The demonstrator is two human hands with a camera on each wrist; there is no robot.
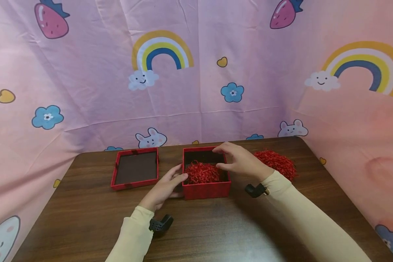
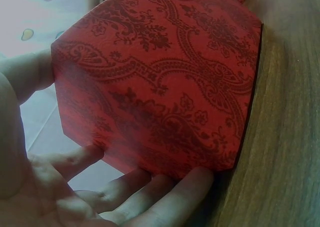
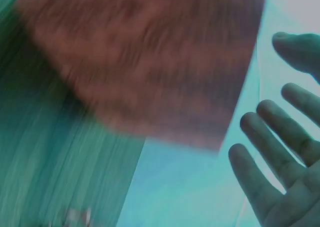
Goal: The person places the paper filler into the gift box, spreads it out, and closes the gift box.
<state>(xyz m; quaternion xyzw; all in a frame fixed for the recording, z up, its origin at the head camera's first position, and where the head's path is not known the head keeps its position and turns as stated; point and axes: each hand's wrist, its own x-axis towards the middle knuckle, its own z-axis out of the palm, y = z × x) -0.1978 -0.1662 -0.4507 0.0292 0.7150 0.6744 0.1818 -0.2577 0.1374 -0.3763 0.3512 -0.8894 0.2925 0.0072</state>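
Red box (image 3: 150, 62) blurred beside the right hand (image 3: 285, 167)
The right wrist view crops both; in the head view, that hand covers part of the box's rim (image 1: 206, 184).

Brown table (image 1: 85, 207) carries box (image 1: 206, 191), lid (image 1: 135, 170), red shreds (image 1: 277, 164).

My head view looks forward and down across the brown wooden bench (image 1: 68, 218); both wrist views closely face the red rectangular cardboard box (image 2: 165, 82).
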